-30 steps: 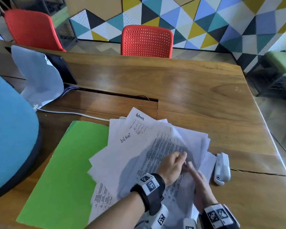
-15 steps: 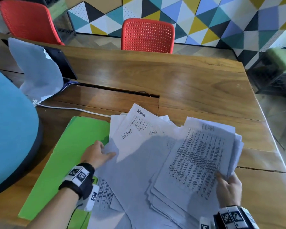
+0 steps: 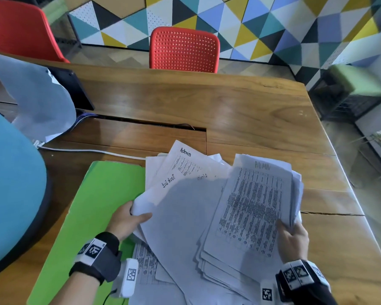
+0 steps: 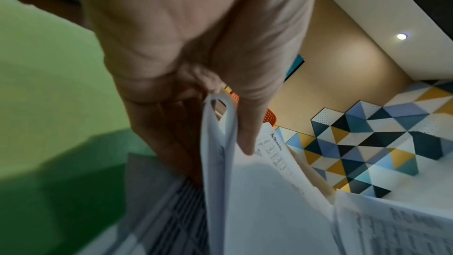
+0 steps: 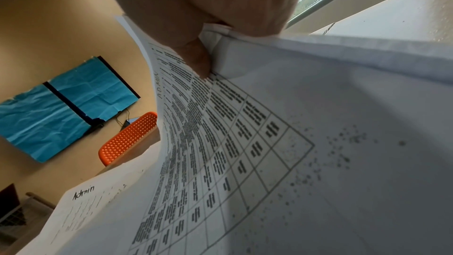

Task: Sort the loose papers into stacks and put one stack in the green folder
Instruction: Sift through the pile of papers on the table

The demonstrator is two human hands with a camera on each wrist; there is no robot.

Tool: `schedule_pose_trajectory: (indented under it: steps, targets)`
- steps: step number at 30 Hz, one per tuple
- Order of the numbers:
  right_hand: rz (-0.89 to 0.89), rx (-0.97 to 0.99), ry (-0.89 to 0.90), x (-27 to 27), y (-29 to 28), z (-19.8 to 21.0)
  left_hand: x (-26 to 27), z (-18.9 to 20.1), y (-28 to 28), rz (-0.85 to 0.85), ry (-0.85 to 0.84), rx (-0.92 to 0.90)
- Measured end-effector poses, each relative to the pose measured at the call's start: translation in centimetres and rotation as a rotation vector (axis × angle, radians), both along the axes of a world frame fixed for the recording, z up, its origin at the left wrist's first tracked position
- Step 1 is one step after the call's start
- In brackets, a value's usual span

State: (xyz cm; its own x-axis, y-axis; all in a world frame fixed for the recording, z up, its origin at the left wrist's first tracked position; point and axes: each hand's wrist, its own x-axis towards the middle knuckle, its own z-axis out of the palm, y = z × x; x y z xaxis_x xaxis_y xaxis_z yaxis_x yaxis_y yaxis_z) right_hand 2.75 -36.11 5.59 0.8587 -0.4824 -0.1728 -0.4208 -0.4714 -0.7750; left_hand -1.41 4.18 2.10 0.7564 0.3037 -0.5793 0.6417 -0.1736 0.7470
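Note:
A green folder point(image 3: 101, 208) lies closed on the wooden table at the left, also filling the left of the left wrist view point(image 4: 49, 84). Loose printed papers point(image 3: 185, 172) fan out over its right edge. My left hand point(image 3: 130, 216) pinches the left edge of a few sheets point(image 4: 220, 143), thumb on top. My right hand point(image 3: 291, 236) grips the lower right corner of a thick stack point(image 3: 251, 208) headed "ADMIN", lifted and tilted; in the right wrist view my thumb presses its printed table point(image 5: 220, 143).
A white cable point(image 3: 86, 150) runs behind the folder. A blue rounded chair back point(image 3: 9, 183) stands at the left. A grey cloth point(image 3: 37, 100) leans over a dark tablet point(image 3: 75, 89) at the far left. Red chairs point(image 3: 184, 49) stand behind the table. The table edge point(image 3: 348, 172) drops off at right.
My hands parted from the middle of the pile: the left went to the pile's left edge, the right lifted a thick stack rightward, covering the white stapler. Since half a second ago both hands hold steady.

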Motion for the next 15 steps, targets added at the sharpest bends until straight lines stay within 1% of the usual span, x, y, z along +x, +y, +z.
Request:
schedule_pose_trajectory:
  steps: [2, 5, 7, 9, 11, 12, 15]
  targets:
    - [0.014, -0.013, -0.004, 0.2, 0.5, 0.0, -0.2, -0.2, -0.9, 0.081, 0.0, -0.081]
    - [0.023, -0.044, -0.013, 0.1, 1.6, -0.4, -0.8, -0.2, -2.0, 0.164, 0.002, -0.152]
    - [0.01, -0.065, -0.003, -0.1, 2.0, -0.5, -1.5, 1.2, -2.7, 0.207, -0.046, -0.222]
    - [0.027, -0.089, -0.007, -0.3, 2.6, -0.1, -1.7, 3.7, -2.9, 0.172, -0.162, -0.207]
    - [0.062, -0.128, -0.052, -0.4, 3.4, 1.0, -1.4, 7.0, -2.6, 0.069, -0.311, -0.132]
    - [0.076, -0.14, -0.087, -0.4, 3.9, 1.7, -1.0, 8.7, -2.3, 0.018, -0.382, -0.058]
    - [0.078, -0.149, -0.139, -0.3, 5.1, 3.0, 0.5, 13.2, -1.8, -0.125, -0.498, 0.238]
